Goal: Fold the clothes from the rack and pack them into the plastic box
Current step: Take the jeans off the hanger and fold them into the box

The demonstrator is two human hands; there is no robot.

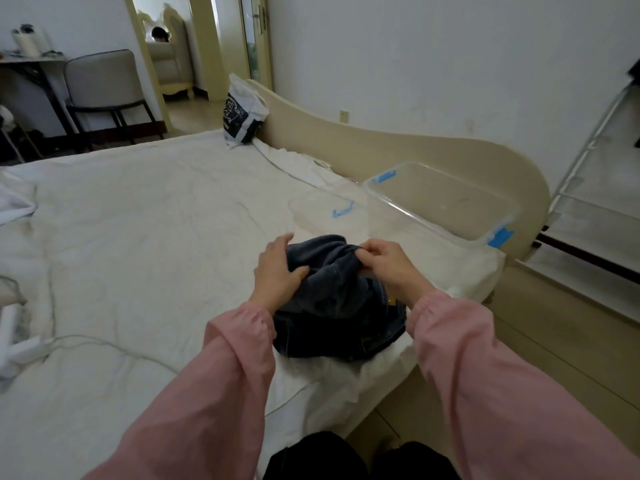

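Observation:
A bundle of dark blue jeans (341, 317) lies folded on the white bed near its right edge. My left hand (277, 271) rests on the bundle's left side, fingers spread and thumb pressed into the cloth. My right hand (388, 263) pinches a fold at the top right of the jeans. Beyond them the clear plastic box (420, 211) with blue latches stands open against the footboard. Its clear lid (325, 213) lies flat on the bed just left of it.
A cream curved footboard (398, 147) runs along the bed's far side, with a printed plastic bag (242, 116) at its left end. A white rack (595, 188) stands on the right. A white cable (104, 341) and white cloth (14, 206) lie at left. A chair (104, 88) stands behind.

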